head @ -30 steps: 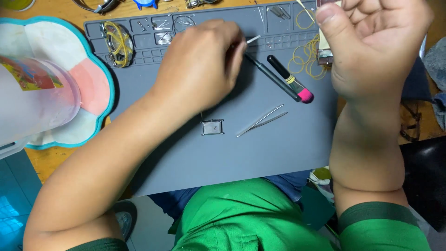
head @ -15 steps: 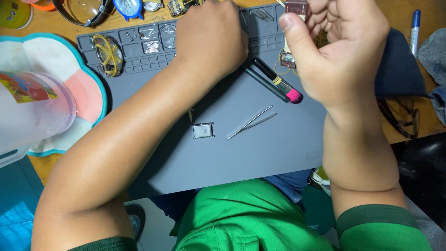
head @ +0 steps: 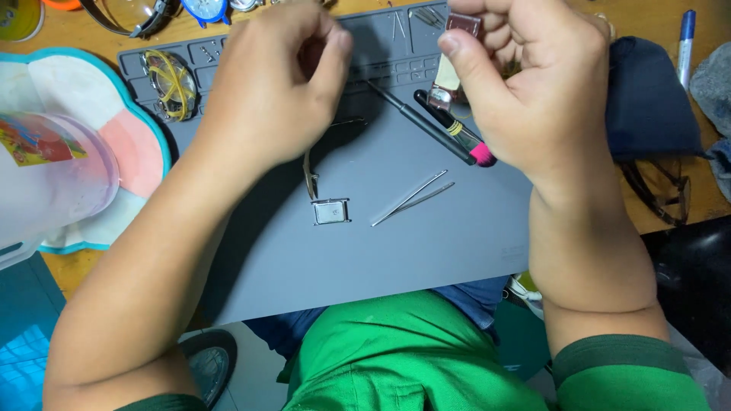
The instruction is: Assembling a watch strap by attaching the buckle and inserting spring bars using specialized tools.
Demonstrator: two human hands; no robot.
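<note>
Gripping a small brown strap-like piece (head: 457, 57) with a metal end in the right hand (head: 525, 84), thumb and curled fingers pinching it above the far edge of the grey work mat (head: 426, 251). Hovering just left of it, the left hand (head: 270, 84), fingers curled inward and thumb pressing toward them; impossible to tell whether anything is being held inside that closed hand. Lying under and between both hands on the mat: a thin black tool (head: 419, 122), and just beside it, partly under the right hand, a black pen-like tool with a pink tip (head: 457, 133). Resting nearer the body, on the middle of the mat: a small square silver watch case (head: 331, 211) with a strap running up from it toward the left hand, and, just to its right, slim metal tweezers (head: 411, 198) lying at a slant. Sitting in a compartment at the mat's far left corner, a coil of yellow bands (head: 171, 80). Standing off the mat at the left of the wooden table (head: 647, 23), a flower-shaped tray (head: 133, 144) and a clear plastic container (head: 53, 171) over it. Lying at the far right, a dark blue cloth (head: 651, 99) and a blue pen (head: 685, 46).
</note>
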